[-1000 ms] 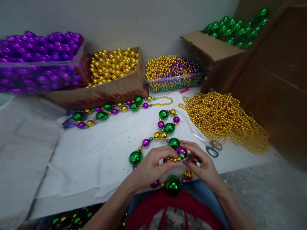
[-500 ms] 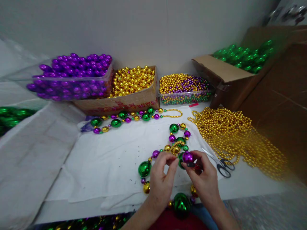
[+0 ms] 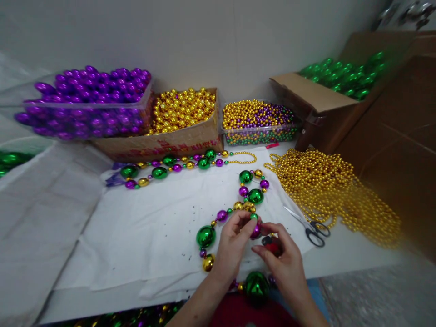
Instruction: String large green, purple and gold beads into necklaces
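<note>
A bead necklace of green, gold and purple balls (image 3: 205, 236) loops over the white cloth and down to the table's near edge. My left hand (image 3: 235, 243) pinches the strand at a small green bead. A purple bead (image 3: 255, 230) sits between my two hands, touching or very near my right fingertips. My right hand (image 3: 284, 261) is curled around a small red-and-black tool (image 3: 271, 245); its kind is partly hidden by the fingers. Scissors (image 3: 311, 228) with black handles lie to the right of my right hand.
A longer necklace (image 3: 159, 173) lies at the back of the cloth (image 3: 136, 227). Behind stand a tub of purple beads (image 3: 85, 106), a carton of gold beads (image 3: 190, 136) and a mixed-bead tub (image 3: 260, 135). Gold strands (image 3: 316, 181) and a carton of green beads (image 3: 315, 97) lie right.
The purple bead has gone from my right fingers' side to nearer my left hand. My right hand has moved slightly down, showing more of the red-and-black tool. The view has shifted slightly.
</note>
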Available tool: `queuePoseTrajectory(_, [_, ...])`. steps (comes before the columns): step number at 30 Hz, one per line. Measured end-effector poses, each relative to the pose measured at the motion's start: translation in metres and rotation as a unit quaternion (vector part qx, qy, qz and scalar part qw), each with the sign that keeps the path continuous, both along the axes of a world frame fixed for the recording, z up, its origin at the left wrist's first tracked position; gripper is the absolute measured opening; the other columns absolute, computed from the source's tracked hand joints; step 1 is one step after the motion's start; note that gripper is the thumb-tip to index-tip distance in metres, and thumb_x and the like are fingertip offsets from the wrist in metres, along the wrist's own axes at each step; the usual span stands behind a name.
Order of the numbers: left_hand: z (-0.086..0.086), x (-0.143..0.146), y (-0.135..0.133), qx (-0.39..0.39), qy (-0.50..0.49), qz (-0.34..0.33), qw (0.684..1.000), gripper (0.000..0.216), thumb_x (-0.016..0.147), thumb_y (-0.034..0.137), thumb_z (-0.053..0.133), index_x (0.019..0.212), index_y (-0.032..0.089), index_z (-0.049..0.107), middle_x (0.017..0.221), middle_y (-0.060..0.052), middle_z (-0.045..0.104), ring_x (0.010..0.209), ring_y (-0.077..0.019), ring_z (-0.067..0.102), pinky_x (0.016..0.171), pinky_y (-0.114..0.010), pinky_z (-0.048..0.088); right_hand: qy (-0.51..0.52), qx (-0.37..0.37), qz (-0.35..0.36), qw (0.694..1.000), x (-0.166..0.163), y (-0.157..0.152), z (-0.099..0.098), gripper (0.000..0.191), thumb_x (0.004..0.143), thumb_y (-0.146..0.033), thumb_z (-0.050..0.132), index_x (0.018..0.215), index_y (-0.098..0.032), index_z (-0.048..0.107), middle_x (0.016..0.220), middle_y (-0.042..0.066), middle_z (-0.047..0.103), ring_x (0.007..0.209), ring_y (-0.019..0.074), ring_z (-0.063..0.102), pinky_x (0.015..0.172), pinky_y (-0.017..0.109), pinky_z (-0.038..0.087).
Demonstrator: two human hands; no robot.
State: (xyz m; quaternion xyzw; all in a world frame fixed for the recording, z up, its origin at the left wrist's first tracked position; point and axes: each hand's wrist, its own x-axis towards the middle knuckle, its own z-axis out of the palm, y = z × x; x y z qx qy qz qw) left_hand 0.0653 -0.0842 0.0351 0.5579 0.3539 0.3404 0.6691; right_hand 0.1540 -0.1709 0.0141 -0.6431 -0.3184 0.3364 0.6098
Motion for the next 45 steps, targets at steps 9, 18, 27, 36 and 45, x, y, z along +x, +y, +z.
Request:
queuePoseTrajectory(9, [0.028,0.003,0.005,0.187,0.137,-0.192,0.954,0.02,0.091,0.033,0.046,0.092,0.017,0.059,0.081,-0.001,0.057,0.078,-0.0137,0.051,0.072,-0.026,0.04,-0.156,0.086,0.012,0.984,0.05,-0.007,0.019,0.028,0.085,-0.02,0.058,0.112,-0.026,0.064,0.089,0.003,0.059,0.079,0.016,0.055,0.063,0.025,0.041])
queuePoseTrajectory(18, [0.043,0.012,0.008,0.298,0.185,-0.238,0.906,0.022,0.081,0.03,0.063,0.1,0.02,0.058,0.1,-0.003,0.06,0.094,-0.018,0.054,0.083,-0.031,0.041,-0.215,0.107,0.012,0.971,0.061,-0.008,0.027,0.032,0.077,-0.001,0.053,0.096,-0.025,0.066,0.094,0.002,0.052,0.088,0.0151,0.054,0.065,0.023,0.042])
queuePoseTrajectory(27, [0.048,0.026,0.017,0.285,0.188,-0.297,0.892,0.016,0.085,0.028,0.056,0.097,0.02,0.064,0.098,-0.003,0.065,0.09,-0.0161,0.058,0.081,-0.029,0.043,-0.175,0.037,0.026,0.984,0.073,-0.013,0.024,0.026,0.074,-0.003,0.055,0.092,-0.021,0.057,0.081,-0.003,0.056,0.064,0.011,0.048,0.057,0.023,0.037])
queuePoseTrajectory(36, [0.03,0.037,0.02,0.203,0.207,-0.336,0.896,0.019,0.086,0.032,0.054,0.094,0.018,0.063,0.101,-0.003,0.065,0.087,-0.0155,0.057,0.075,-0.027,0.041,-0.169,0.073,-0.021,0.983,0.074,-0.024,-0.004,0.011,0.083,-0.014,0.061,0.089,-0.022,0.062,0.086,0.0,0.058,0.075,0.0135,0.053,0.061,0.024,0.039])
queuePoseTrajectory(45, [0.026,0.042,0.02,0.152,0.197,-0.368,0.896,0.021,0.087,0.032,0.052,0.098,0.018,0.062,0.087,-0.001,0.063,0.076,-0.0134,0.054,0.068,-0.025,0.04,-0.222,0.111,-0.052,0.967,0.069,-0.026,-0.006,0.02,0.083,-0.007,0.059,0.092,-0.023,0.064,0.09,0.002,0.057,0.086,0.015,0.056,0.071,0.026,0.044])
